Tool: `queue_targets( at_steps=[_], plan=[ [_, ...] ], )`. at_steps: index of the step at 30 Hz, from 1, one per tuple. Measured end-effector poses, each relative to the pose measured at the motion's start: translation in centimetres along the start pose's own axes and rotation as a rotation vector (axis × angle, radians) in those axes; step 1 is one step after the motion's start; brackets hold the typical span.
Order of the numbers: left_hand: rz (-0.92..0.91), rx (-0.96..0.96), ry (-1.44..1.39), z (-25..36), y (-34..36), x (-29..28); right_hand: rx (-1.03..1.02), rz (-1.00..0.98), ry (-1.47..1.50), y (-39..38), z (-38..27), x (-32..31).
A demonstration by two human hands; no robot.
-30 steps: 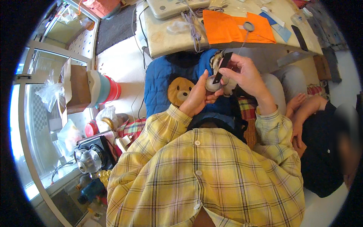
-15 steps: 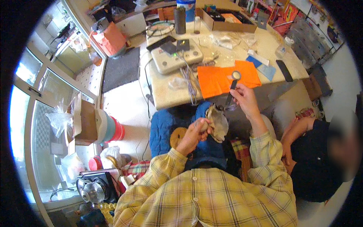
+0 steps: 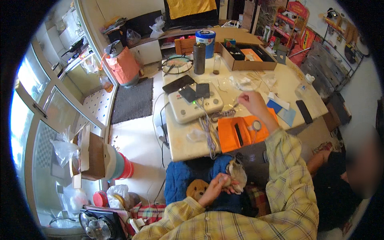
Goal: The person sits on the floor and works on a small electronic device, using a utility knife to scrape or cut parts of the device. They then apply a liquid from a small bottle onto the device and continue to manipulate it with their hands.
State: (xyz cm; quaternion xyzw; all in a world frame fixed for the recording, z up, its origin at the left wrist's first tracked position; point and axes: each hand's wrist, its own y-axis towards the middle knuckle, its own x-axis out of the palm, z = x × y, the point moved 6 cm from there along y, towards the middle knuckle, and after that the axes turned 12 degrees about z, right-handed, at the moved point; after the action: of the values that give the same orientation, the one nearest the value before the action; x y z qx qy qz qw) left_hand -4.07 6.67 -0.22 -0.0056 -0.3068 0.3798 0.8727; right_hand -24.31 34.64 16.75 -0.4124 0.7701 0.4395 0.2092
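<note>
In my lap, my left hand (image 3: 216, 188) is closed around a pale, rounded object (image 3: 227, 182) whose kind I cannot make out. Beside it is a whitish, crumpled piece (image 3: 237, 176) with a dark ragged edge. My right hand (image 3: 252, 103) reaches over the table, thumb and fingers pinched together near a grey cable (image 3: 222, 115); whatever the fingertips hold is too small to name. Below that hand an orange cloth (image 3: 228, 136) lies at the table's near edge. On it rest a black, stick-like handle (image 3: 239, 134) and a round, pale-centred disc (image 3: 256, 125).
A white device box (image 3: 188, 109) with a green light stands left on the table (image 3: 180, 148). Farther back are a dark cylinder (image 3: 199, 59), a small bottle (image 3: 217, 65), a blue tub (image 3: 206, 44) and a cardboard box (image 3: 248, 65). Another person (image 3: 336, 180) sits at my right.
My right hand has let go of the black-handled tool, which now lies on the orange cloth, and moved forward over the table. The view has tilted up; my left hand stays in my lap.
</note>
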Motion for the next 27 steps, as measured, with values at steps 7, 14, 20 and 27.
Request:
queue_targets(
  at_steps=[7,14,20,27],
  plan=[
    [-0.019,-0.195,-0.161,-3.2,1.8,-2.0,0.144,0.230,-0.008,17.8,6.7,7.6],
    [0.000,-0.271,-0.252,-2.8,1.8,-2.7,0.241,0.439,-0.041,22.5,10.6,18.7],
    [-0.013,-0.262,-0.197,-4.9,2.5,-3.5,0.184,0.310,0.343,22.7,10.9,15.6],
    [0.010,-0.131,-0.174,-2.9,1.7,-2.8,0.386,0.144,1.222,9.2,0.2,2.3]
  ],
)
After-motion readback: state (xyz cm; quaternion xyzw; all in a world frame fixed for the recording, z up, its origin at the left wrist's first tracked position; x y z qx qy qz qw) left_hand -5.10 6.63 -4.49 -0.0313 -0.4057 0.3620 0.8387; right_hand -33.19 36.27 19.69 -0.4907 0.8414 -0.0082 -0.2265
